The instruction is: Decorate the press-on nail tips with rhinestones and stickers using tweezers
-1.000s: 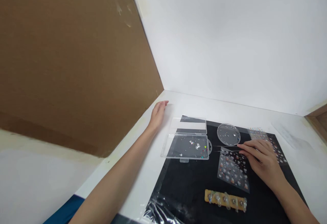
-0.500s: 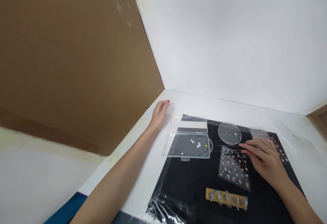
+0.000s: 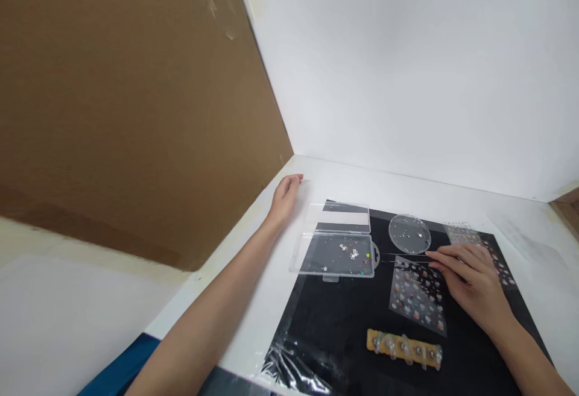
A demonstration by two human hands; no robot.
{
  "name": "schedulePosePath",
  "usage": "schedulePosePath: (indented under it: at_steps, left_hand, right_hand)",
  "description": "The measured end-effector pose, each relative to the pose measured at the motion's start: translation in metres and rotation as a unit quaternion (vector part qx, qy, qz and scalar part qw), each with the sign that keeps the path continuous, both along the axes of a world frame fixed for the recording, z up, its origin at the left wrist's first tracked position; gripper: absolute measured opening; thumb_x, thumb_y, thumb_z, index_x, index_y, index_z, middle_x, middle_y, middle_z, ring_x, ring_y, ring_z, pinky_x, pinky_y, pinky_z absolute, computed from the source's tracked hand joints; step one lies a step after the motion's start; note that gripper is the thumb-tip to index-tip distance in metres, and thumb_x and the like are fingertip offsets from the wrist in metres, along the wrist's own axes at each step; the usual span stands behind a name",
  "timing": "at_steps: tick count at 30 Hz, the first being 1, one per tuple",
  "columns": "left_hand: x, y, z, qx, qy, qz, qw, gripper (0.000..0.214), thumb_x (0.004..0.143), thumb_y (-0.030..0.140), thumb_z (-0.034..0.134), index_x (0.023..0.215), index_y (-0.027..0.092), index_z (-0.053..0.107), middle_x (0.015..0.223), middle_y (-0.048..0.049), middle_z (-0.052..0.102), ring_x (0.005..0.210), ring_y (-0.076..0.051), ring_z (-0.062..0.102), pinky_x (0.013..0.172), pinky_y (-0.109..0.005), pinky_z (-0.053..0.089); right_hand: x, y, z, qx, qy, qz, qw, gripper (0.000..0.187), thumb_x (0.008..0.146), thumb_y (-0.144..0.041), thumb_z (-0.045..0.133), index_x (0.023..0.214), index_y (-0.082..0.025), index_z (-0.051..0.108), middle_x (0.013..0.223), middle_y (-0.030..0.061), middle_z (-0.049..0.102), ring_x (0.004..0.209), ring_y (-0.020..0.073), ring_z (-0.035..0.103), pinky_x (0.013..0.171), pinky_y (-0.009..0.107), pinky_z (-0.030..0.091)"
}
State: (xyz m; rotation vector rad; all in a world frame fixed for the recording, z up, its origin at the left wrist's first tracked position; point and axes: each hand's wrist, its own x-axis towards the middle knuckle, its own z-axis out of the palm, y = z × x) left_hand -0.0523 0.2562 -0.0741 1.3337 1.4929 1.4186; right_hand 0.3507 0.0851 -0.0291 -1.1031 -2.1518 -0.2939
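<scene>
My right hand (image 3: 470, 275) pinches a pair of thin metal tweezers (image 3: 409, 255), whose tips point left. Those tips are a little apart, near the hanging tab of an open clear plastic case (image 3: 332, 276). White and coloured small charms (image 3: 354, 254) lie in the case. Under the tweezers is a clear sticker sheet (image 3: 417, 296). Beyond them stands a round clear dish (image 3: 409, 234) with tiny pieces in it. Away to the left, my left hand (image 3: 286, 197) lies on the white table, fingers curled together; whatever they may hold is hidden.
A tan strip holding several clear nail tips (image 3: 404, 348) lies on the black mat (image 3: 335, 317). Another sticker sheet (image 3: 461, 234) is partly behind my right hand. Crinkled clear film (image 3: 294, 372) covers the mat's near left corner. A brown board (image 3: 136, 113) rises at left.
The tweezer tips have come closer together, still beside the case's tab. My left hand keeps its place on the table. The whole view has shifted slightly.
</scene>
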Motion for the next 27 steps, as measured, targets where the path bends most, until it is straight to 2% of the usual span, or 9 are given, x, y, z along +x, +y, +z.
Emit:
schedulePosePath:
  at_steps: [8,20,27]
  left_hand:
    - [-0.001,0.001,-0.002,0.004,0.002,-0.002,1.0,0.042,0.099,0.062,0.052,0.105,0.025,0.07,0.135,-0.0102,0.073,0.128,-0.029,0.065,0.118,-0.044,0.044]
    - [-0.001,0.003,-0.002,0.008,0.008,-0.001,1.0,0.04,0.099,0.059,0.053,0.107,0.024,0.07,0.132,-0.0108,0.073,0.129,-0.029,0.064,0.118,-0.044,0.044]
    - [-0.001,0.001,-0.001,0.004,0.01,-0.001,1.0,0.038,0.099,0.057,0.052,0.108,0.024,0.069,0.131,-0.0108,0.074,0.127,-0.029,0.065,0.115,-0.044,0.046]
  right_hand:
    - [0.007,0.001,0.005,0.032,-0.015,-0.013,0.999,0.023,0.098,-0.012,0.072,0.114,-0.028,0.075,0.094,-0.0006,0.077,0.086,0.0168,0.069,0.082,0.035,0.048]
    - [0.025,0.002,0.007,0.043,-0.018,-0.049,0.998,0.022,0.097,-0.016,0.075,0.111,-0.031,0.078,0.099,0.0,0.079,0.084,0.0183,0.071,0.081,0.037,0.047]
    - [0.027,0.002,0.008,0.051,-0.023,-0.058,0.997,0.019,0.097,-0.015,0.075,0.11,-0.029,0.077,0.098,0.0011,0.079,0.083,0.018,0.07,0.078,0.037,0.046]
